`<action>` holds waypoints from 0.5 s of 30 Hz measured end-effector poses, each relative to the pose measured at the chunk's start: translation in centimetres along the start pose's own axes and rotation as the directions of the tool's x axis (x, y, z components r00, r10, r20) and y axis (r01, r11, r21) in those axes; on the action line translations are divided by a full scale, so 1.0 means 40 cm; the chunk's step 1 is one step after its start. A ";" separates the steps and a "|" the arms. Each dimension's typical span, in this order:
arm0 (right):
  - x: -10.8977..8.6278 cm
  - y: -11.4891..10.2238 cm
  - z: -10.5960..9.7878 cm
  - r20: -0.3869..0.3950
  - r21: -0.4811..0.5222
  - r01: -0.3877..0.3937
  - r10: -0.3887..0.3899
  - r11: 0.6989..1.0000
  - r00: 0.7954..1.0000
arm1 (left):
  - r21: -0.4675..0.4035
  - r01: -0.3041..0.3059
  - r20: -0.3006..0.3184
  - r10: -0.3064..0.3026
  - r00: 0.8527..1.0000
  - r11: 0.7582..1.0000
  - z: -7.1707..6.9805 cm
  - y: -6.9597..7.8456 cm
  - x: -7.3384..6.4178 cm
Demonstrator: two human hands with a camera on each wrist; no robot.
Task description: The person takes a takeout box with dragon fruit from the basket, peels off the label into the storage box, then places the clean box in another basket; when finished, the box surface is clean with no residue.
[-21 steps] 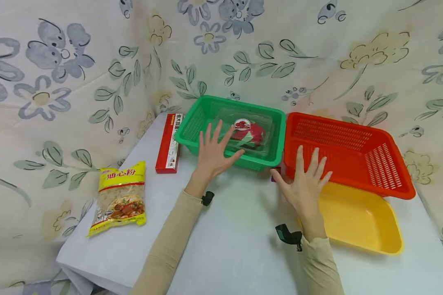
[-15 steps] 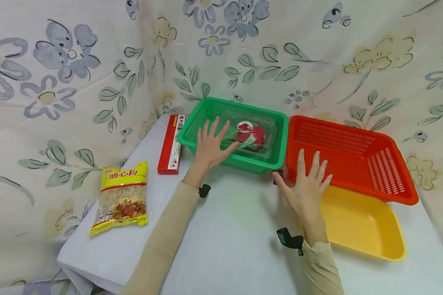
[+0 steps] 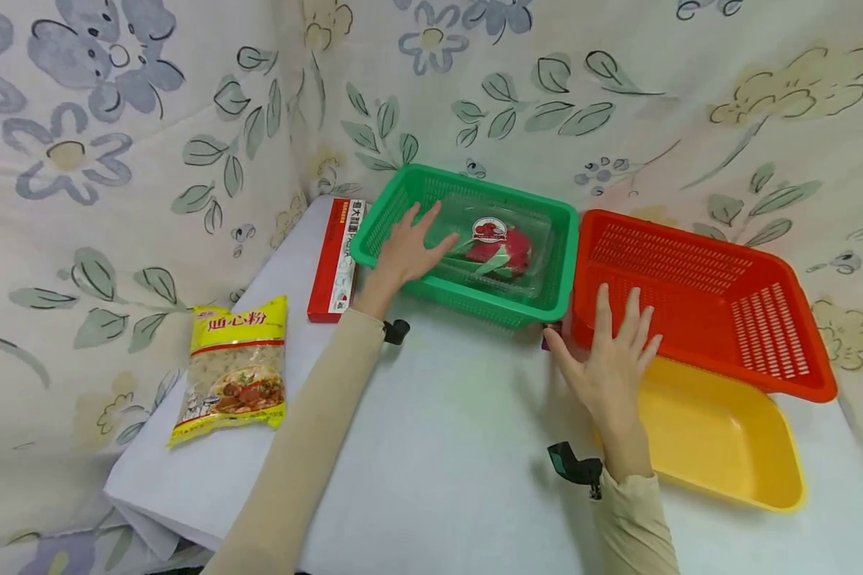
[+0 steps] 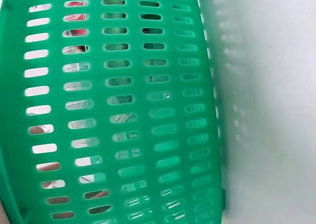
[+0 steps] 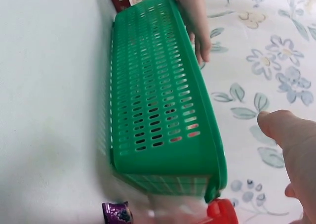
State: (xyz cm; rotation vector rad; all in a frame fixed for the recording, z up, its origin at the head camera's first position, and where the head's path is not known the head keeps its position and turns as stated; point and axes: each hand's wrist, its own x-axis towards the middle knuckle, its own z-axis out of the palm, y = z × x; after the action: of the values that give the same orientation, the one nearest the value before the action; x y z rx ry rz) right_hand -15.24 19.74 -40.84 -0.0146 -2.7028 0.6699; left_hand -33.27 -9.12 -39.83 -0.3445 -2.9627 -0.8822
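my left hand (image 3: 408,249) has dipped, nearest the sideways clear box (image 3: 502,246) on its right; right hand (image 3: 611,371) also spread, empty.

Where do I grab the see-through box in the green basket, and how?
Probably by its left and right edges, reaching down from above. The clear box sits inside the green basket, whose walls surround it, and its broad top offers little to pinch. The left edge seems roomier.
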 end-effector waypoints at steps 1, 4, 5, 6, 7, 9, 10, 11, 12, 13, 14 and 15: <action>0.000 0.000 -0.001 -0.002 0.002 0.000 0.000 1.000 1.000 | -0.009 0.006 0.010 -0.006 1.000 1.000 -0.005 0.002 0.002; 0.003 -0.001 -0.003 -0.008 0.010 0.006 -0.005 1.000 1.000 | -0.054 0.008 0.037 -0.006 0.999 0.998 -0.018 0.005 0.011; 0.004 -0.001 -0.004 -0.009 0.012 0.007 -0.007 1.000 1.000 | -0.071 0.005 0.045 -0.001 0.999 0.997 -0.022 0.005 0.015; 0.005 -0.001 -0.004 -0.010 0.017 0.009 -0.009 1.000 1.000 | -0.087 0.000 0.055 0.005 0.998 0.996 -0.024 0.004 0.020; 0.005 -0.001 -0.004 -0.008 0.020 0.010 -0.010 1.000 1.000 | -0.107 -0.006 0.066 0.013 0.998 0.994 -0.027 0.001 0.024; 0.007 -0.002 -0.003 0.005 0.029 0.012 -0.012 0.999 1.000 | -0.144 -0.008 0.095 0.022 0.995 0.990 -0.030 -0.005 0.031; 0.009 -0.003 -0.002 0.013 0.036 0.013 -0.013 0.999 1.000 | -0.159 -0.009 0.111 0.027 0.993 0.987 -0.030 -0.010 0.035; 0.011 -0.006 -0.001 0.020 0.042 0.014 -0.015 0.999 1.000 | -0.174 -0.008 0.128 0.031 0.991 0.985 -0.031 -0.015 0.037; 0.015 -0.009 0.001 0.028 0.046 0.015 -0.017 0.999 0.999 | -0.190 -0.001 0.147 0.030 0.989 0.982 -0.031 -0.019 0.038; 0.020 -0.014 -0.001 0.031 0.050 0.017 -0.019 0.999 0.999 | -0.198 0.005 0.165 0.029 0.986 0.980 -0.033 -0.021 0.041; 0.026 -0.019 -0.002 0.032 0.055 0.020 -0.022 0.998 0.999 | -0.208 0.013 0.185 0.026 0.982 0.978 -0.035 -0.022 0.043; 0.033 -0.024 -0.003 0.029 0.062 0.023 -0.025 0.998 0.999 | -0.218 0.024 0.205 0.022 0.978 0.976 -0.037 -0.023 0.046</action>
State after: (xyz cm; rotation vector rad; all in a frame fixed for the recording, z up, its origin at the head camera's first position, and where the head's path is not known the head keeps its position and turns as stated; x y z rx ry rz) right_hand -16.38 19.05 -39.85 0.0436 -2.7044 0.7519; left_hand -35.31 -10.32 -38.92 -0.4699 -3.0535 -1.2518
